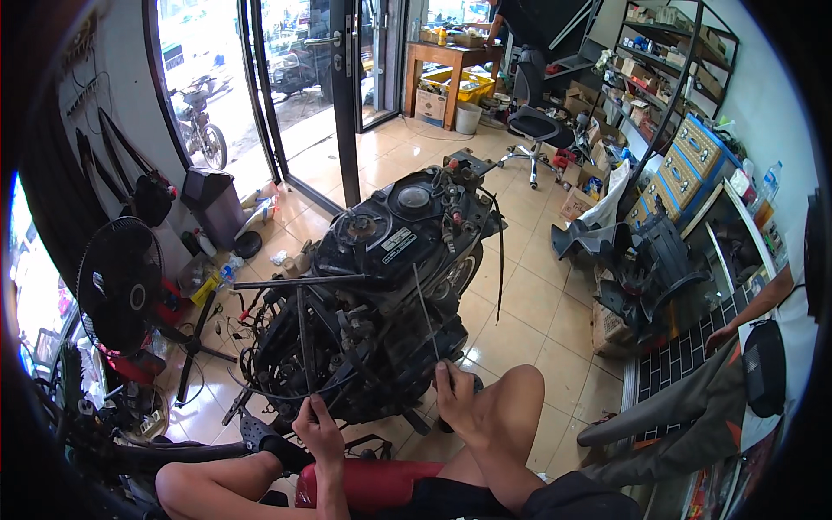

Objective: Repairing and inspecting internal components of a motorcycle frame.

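Observation:
A partly stripped black motorcycle (pixel 364 251) stands in front of me, with its tank and bare frame showing. My left hand (pixel 321 431) is closed, thumb and fingers pinching the lower end of a long, thin dark strip (pixel 303 338) that points up and away over the tangled cables. Also closed, my right hand (pixel 456 397) grips the lower end of a slim grey rod (pixel 425 305). That rod slants up along the motorcycle's right side, in front of its dark body. Whether either piece touches the motorcycle, I cannot tell.
A red seat (pixel 381 483) is between my legs. At left stands a black fan (pixel 121 286); a grey bin (pixel 212 208) is behind it. Black plastic fairings (pixel 646 269) lie at right, near another person's leg (pixel 676 425). Beyond are an office chair (pixel 533 126) and loaded shelves (pixel 667 61).

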`<move>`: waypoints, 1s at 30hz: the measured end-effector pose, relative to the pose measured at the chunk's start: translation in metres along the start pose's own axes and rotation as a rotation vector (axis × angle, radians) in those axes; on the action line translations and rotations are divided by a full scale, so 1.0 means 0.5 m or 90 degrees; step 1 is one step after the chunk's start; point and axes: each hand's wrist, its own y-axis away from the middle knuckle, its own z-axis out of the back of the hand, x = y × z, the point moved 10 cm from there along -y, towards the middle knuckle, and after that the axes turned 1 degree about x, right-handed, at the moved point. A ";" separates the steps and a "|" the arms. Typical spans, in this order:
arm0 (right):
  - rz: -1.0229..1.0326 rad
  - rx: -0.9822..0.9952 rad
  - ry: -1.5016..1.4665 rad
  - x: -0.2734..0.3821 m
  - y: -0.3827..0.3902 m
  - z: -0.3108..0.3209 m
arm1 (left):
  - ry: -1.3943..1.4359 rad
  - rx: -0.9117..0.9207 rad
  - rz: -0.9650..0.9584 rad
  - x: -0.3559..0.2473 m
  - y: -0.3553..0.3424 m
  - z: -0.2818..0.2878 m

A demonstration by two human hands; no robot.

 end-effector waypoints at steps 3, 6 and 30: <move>-0.002 -0.005 -0.003 0.001 -0.002 -0.002 | 0.026 -0.001 0.013 0.008 -0.002 -0.007; -0.003 0.033 0.047 0.010 -0.004 -0.018 | -0.018 0.042 0.051 0.034 0.002 -0.024; 0.032 -0.015 -0.002 0.044 -0.008 0.013 | -0.003 0.024 0.039 0.040 0.012 -0.008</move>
